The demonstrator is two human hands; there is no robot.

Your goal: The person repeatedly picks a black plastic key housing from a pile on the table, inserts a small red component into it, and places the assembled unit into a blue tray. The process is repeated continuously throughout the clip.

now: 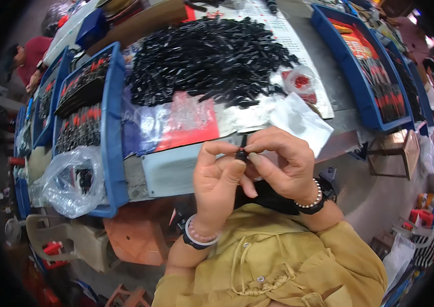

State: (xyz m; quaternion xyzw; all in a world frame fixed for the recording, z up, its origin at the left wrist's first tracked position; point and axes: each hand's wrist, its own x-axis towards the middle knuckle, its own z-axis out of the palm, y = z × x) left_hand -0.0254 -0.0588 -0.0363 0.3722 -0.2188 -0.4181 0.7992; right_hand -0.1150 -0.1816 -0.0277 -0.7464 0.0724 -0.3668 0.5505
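Close together at the table's front edge, my left hand (218, 171) and my right hand (283, 161) pinch one small black part (242, 151) between them. Thumbs and forefingers of both hands are closed on it, and a tiny bit of red shows near its middle. Its exact kind is too small to tell. Beyond my hands a wide heap of narrow black plastic pieces (201, 56) covers much of the tabletop. A clear bag with small red pieces (301, 81) lies at the heap's right, beside a white plastic sheet (303, 123).
On the left, a blue crate (117, 123) holds rows of black and red pieces, with a clear plastic bag (73, 181) over its near end. Another blue crate (368, 102) stands at the right. An orange stool (134, 233) is below the table. A person in red (30, 59) is at far left.
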